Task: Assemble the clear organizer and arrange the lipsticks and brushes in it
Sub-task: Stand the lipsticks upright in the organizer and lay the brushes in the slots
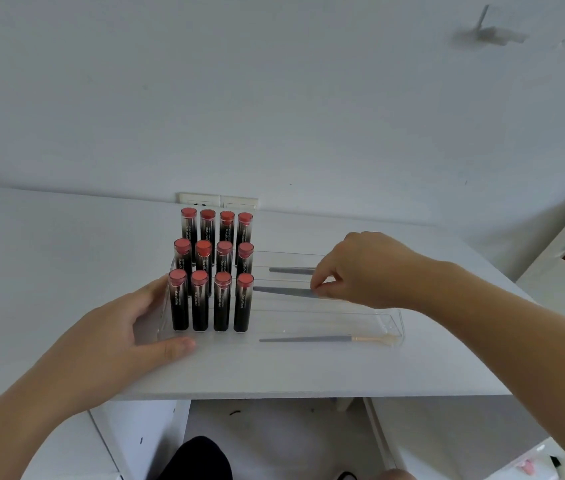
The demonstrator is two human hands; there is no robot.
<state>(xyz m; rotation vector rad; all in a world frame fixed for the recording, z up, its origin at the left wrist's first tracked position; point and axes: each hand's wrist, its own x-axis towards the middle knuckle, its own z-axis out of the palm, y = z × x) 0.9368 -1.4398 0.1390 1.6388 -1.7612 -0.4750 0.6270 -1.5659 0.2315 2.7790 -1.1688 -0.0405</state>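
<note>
A clear stepped organizer [393, 322] stands on the white table [49, 271]. Several black lipsticks with red tops [211, 271] stand upright in three rows in its left half. My left hand [128, 327] holds the organizer's left end, thumb at the front corner. My right hand [357, 268] pinches a grey-handled brush [284, 291] lying along the middle step. Another grey brush [291, 270] lies on the back step, its head hidden by my hand. A third brush [326, 339] with a pale fan head lies along the front trough.
A wall socket plate [218, 201] sits behind the lipsticks at the table's back edge. A pale wooden chair [561, 254] stands to the right. Below the table's front edge [274, 394] are white drawer fronts and the floor.
</note>
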